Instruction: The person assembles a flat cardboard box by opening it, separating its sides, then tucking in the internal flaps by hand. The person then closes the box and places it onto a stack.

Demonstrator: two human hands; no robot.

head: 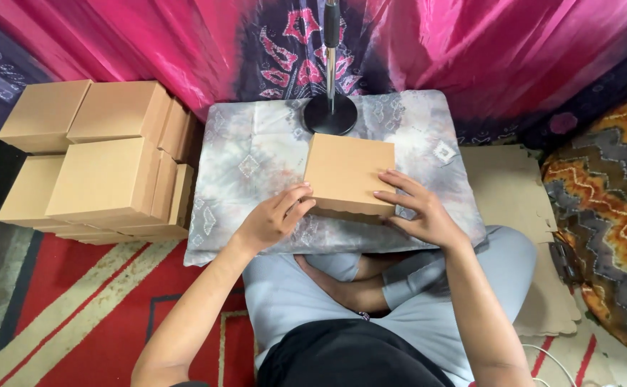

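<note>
A closed brown cardboard box [349,172] rests on a grey tie-dye cushion [256,165] across my lap. My left hand [274,218] grips the box's near left corner, fingers curled against its side. My right hand [417,208] lies on the near right part of the box, fingers spread over the lid and front edge. Both hands touch the box at its front, which has a wavy cut edge.
Several folded brown boxes [105,165] are stacked at the left. Flat cardboard sheets [514,193] lie at the right, beside a patterned orange cushion [607,193]. A black round stand base [330,113] with a pole sits at the cushion's far edge. Pink cloth hangs behind.
</note>
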